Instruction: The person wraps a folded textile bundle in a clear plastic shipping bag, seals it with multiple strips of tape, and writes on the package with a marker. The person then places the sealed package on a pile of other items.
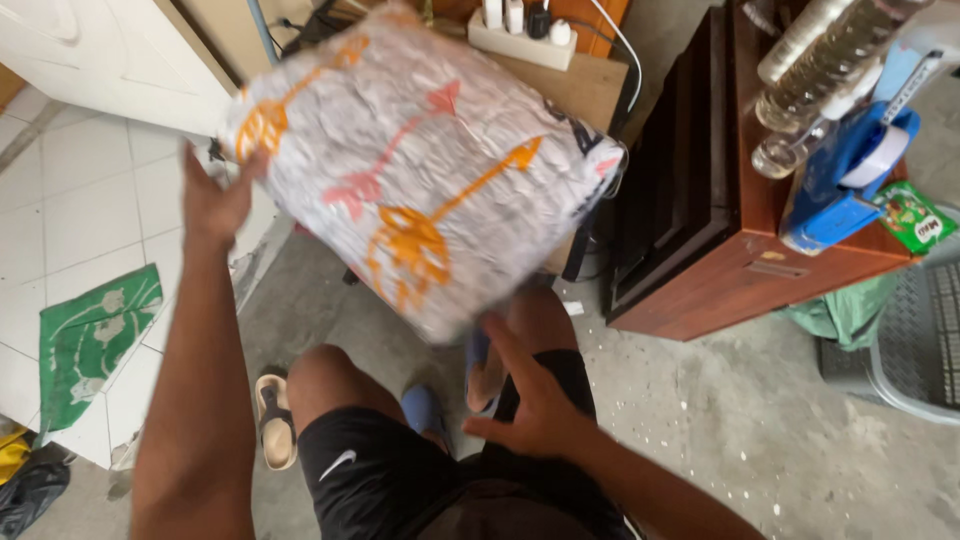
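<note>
1. My left hand (215, 200) – raised, clasped on upper-left edge of a white bundle (420, 160), arrow print in orange & pink; bundle held up in the air, tilted, over my knees.
2. My right hand (535, 395) – released, fingers spread, palm down, just under bundle's lower corner; touching or not, couldn't tell.
3. Bundle – blurred, wrapped smooth, approx. pillow-shaped.
4. Wooden cabinet (700, 270) – to my right, dark brown, on concrete floor (760, 420).
5. On cabinet top – blue tape dispenser (845, 180), clear bottles (820, 60), small green packet (915, 220).
6. Power strip (520, 35) w/ plugs – on a tabletop behind bundle.
7. Green cloth (90, 340) – on white tiles, left.
8. Grey plastic chair (920, 340) – far right, near cabinet.
</note>
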